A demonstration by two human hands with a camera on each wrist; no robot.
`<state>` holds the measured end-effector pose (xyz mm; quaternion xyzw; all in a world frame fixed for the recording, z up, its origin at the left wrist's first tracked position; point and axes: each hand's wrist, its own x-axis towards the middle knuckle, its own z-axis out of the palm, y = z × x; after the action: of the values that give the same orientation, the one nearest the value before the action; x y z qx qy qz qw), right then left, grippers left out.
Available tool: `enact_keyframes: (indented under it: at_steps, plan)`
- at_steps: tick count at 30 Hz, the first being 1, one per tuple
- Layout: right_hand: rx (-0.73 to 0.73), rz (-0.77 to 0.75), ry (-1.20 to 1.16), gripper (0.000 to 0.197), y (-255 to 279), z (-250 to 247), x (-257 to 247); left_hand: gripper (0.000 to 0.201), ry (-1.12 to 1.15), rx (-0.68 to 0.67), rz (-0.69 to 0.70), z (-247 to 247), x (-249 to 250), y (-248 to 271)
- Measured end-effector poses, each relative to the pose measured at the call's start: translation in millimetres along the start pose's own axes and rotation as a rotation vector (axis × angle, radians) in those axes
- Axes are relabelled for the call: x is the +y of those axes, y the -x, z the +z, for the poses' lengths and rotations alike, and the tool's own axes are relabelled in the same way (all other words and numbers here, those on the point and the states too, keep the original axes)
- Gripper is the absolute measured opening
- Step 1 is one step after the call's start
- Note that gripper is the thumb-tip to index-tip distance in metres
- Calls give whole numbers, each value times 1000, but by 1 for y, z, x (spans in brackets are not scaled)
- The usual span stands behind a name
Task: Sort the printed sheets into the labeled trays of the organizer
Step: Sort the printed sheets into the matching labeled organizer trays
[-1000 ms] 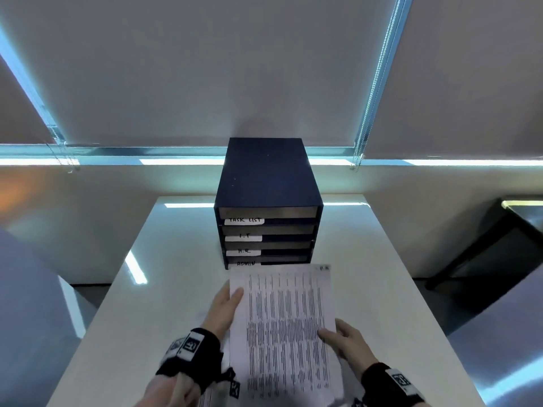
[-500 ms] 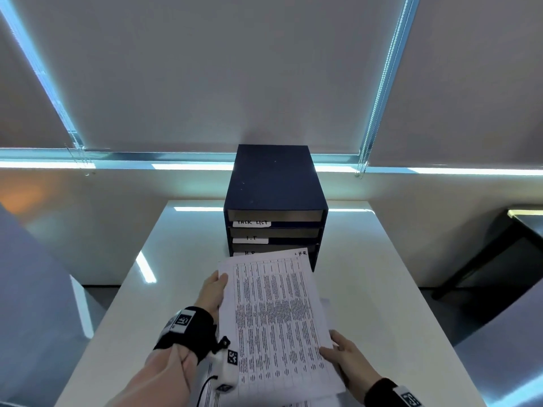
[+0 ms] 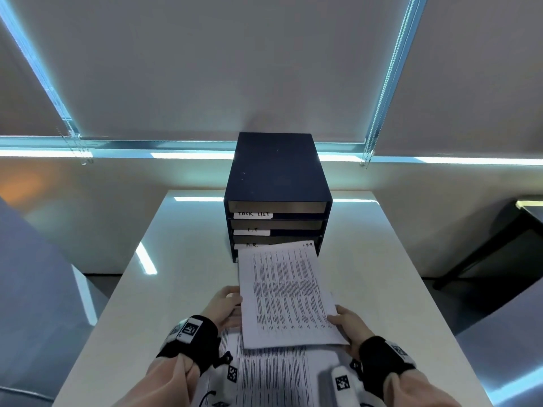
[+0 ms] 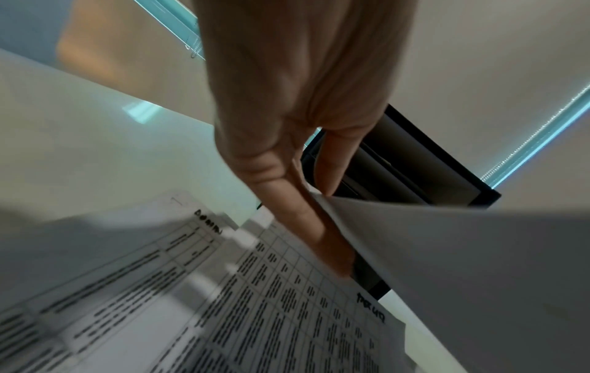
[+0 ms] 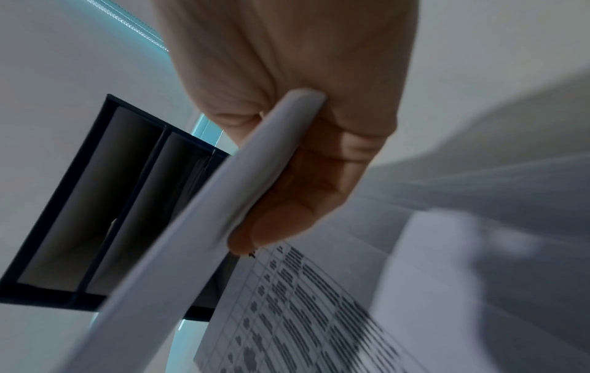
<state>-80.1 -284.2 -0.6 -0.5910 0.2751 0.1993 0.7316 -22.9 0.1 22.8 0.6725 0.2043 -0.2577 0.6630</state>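
Both hands, L (image 3: 226, 306) & R (image 3: 348, 326), hold sheet (image 3: 286, 292) at organizer (image 3: 277, 177).

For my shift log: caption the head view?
Both hands hold an H.R. sheet before the labeled organizer.

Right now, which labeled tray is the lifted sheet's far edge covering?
The H.R. tray, third from the top: the sheet overlaps its front, while TASK LIST and I.T above stay fully visible.
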Motion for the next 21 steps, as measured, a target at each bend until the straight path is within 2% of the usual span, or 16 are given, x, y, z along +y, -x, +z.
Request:
enact_keyframes:
  at_steps: [3,5,7,9,13,15,16,18,21]
  plan:
    - [66,-42,5,51,-15,8,-25,24,-6,-56,1,4,-3,-2]
    - [50,-47,-10,58,-31,15,-41,21,29,-111,-7,8,-4,-3]
    - [39,-77,6,48,-47,25,-53,20,63,-142,-4,12,-5,-6]
    - [42,-117,61,43,-63,34,-61,22,96,-98,29,14,-6,-18]
    - [31,-53,110,59,-77,37,-64,28,121,22,67,18,-6,-46]
    - [32,-10,108,45,-79,31,-63,31,132,49,74,18,-2,-60]
    - [28,0,59,36,-80,29,-62,33,141,59,73,19,1,-67]
    - [26,-3,-74,36,-88,29,-64,40,177,79,74,20,10,-82]
    - [20,-16,-374,52,-101,44,-88,47,340,38,111,23,33,-101]
